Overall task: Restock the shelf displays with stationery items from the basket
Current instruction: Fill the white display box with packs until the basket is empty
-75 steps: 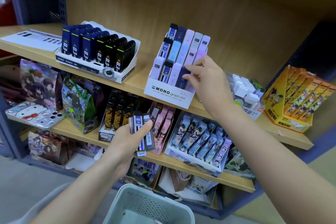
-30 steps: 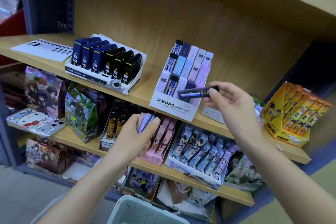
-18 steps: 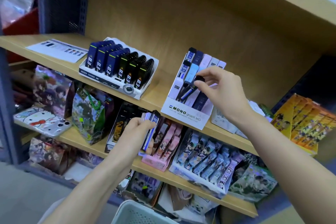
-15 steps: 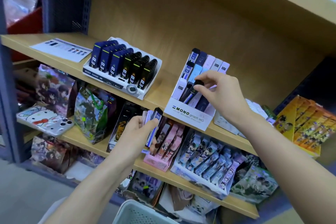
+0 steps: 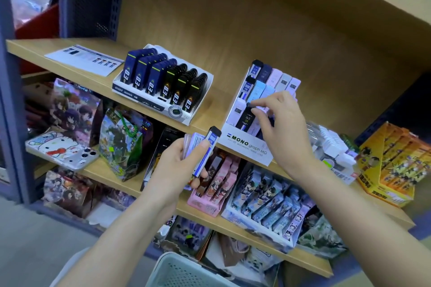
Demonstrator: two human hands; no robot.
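Shelf point(image 5: 217, 109) carries the white MONO display box point(image 5: 247, 144); basket point(image 5: 177, 270) below, cut off by the frame, contents unseen. Right hand point(image 5: 284, 128): fingers pinched on the cap of a black lead case point(image 5: 245, 120) standing in the box's front row. Judgement: press straight down the slot, label outward, cap level with neighbours. Left hand point(image 5: 177, 163): fingers clamped round spare cases point(image 5: 206, 154), held just below the shelf edge. Right palm hides the neighbouring front slots; fill unknown.

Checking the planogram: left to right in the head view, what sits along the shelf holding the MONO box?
Printed sheet → tray of blue and black lead cases → MONO graph display box → box of small white items → yellow cartoon box.
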